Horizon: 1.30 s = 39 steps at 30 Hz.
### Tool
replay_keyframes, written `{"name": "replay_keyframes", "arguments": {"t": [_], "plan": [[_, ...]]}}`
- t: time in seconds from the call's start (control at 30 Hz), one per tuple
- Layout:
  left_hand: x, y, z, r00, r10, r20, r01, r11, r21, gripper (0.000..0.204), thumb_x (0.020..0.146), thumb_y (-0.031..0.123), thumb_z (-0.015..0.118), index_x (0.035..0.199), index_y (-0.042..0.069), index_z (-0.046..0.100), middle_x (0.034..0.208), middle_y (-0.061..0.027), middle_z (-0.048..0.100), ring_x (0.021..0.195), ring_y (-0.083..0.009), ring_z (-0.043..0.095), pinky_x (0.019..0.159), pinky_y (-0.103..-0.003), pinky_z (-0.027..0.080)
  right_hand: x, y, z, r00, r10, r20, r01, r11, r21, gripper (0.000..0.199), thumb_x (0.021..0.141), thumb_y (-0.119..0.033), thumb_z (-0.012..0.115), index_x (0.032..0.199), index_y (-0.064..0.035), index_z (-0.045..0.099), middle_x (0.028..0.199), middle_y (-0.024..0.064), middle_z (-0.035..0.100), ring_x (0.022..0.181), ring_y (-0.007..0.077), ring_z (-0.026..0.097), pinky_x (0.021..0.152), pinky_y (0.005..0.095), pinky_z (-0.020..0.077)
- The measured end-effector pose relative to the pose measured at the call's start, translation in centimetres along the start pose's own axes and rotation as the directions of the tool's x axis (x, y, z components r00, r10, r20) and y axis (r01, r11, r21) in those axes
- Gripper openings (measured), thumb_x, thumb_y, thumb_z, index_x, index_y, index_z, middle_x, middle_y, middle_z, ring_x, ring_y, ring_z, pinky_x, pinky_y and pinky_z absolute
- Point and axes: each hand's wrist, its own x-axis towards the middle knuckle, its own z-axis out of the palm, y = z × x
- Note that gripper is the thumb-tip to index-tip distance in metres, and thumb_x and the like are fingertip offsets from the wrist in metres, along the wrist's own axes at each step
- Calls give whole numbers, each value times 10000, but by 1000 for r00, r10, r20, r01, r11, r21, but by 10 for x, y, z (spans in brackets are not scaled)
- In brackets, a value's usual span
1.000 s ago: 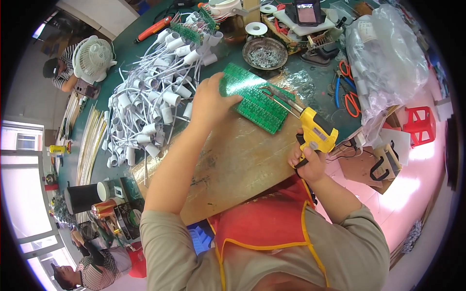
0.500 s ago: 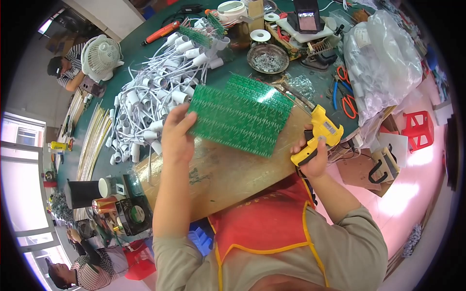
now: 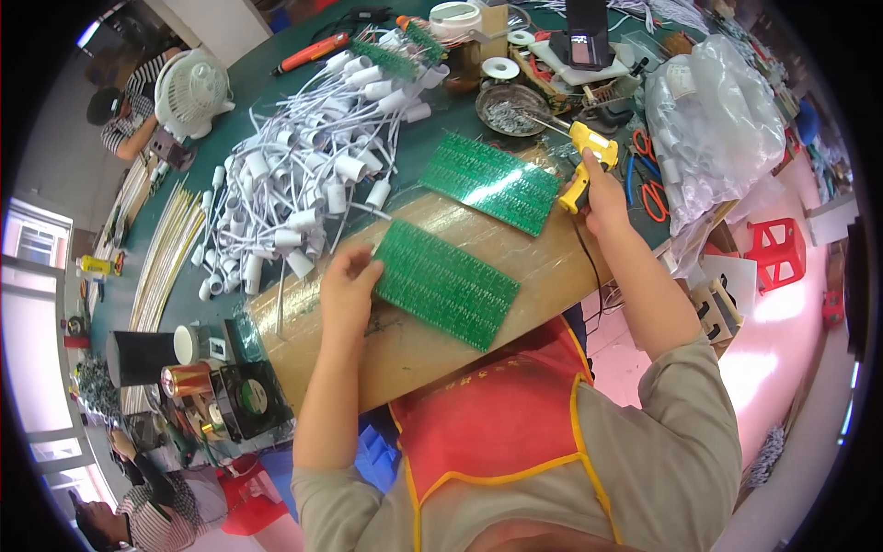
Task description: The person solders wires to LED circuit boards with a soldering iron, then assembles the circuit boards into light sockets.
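My left hand (image 3: 349,281) pinches the left edge of a green circuit board panel (image 3: 446,285), which is over the brown work board (image 3: 386,359). Whether the panel rests flat on it I cannot tell. A second green panel (image 3: 492,184) lies beyond it on the far part of the work board. The fingers of my right hand (image 3: 604,193) are wrapped round a yellow soldering gun (image 3: 589,147). Its thin tip points up and left at a round metal dish (image 3: 511,110) with silvery bits in it.
White cylindrical lamp holders with wires (image 3: 303,175) are heaped at the far left. Pliers with orange handles (image 3: 653,198) and a clear plastic bag (image 3: 713,129) are on the right. A black fan (image 3: 246,405) stands at the near left. Two other people sit beyond the left side.
My left hand has lowered the near panel toward me, uncovering the second panel. My right hand has carried the soldering gun away from me, its tip now at the metal dish.
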Motion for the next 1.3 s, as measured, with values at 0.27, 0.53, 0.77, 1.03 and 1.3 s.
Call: {"name": "replay_keyframes", "arguments": {"t": [0.27,0.53,0.77,1.03,1.3], "plan": [[-7,9,14,929,351,120,-368,832,414,408,860,206,713,1240,74,642,1313,-159,590,1208,-314,565,1031,-399,435,-14,-1,-4,993,-91,70,80,987,142,405,931,-394,704,1102,-68,535,830,56,587,693,184,624,633,313,541],[-48,-5,37,738,424,526,-674,409,616,739,834,577,665,1426,158,517,1539,-181,368,1446,-416,282,1163,-635,172,-43,-7,0,979,-169,113,151,977,147,353,964,-363,667,1137,-97,511,834,59,580,706,173,603,638,303,528],[-47,-6,35,714,458,530,-699,412,585,732,829,570,675,1411,149,532,1525,-184,388,1444,-414,291,1168,-623,177,-28,-7,-3,985,-137,104,135,991,23,385,947,-387,686,1060,-55,529,831,62,584,711,177,616,637,308,539],[-34,-3,24,789,539,296,-607,605,516,606,812,378,763,1298,58,594,1410,-223,483,1335,-411,434,1121,-523,335,-2,-1,3,999,47,12,-46,998,-45,421,907,-419,728,1012,-47,563,839,58,595,719,197,637,652,323,559],[-21,-8,2,898,440,-23,-283,615,736,382,817,311,745,1073,36,678,1028,-138,649,981,-335,600,844,-463,467,-19,-20,0,997,72,-6,-69,934,-351,514,913,-495,678,1094,-20,597,876,62,645,714,176,661,620,284,548]]}}
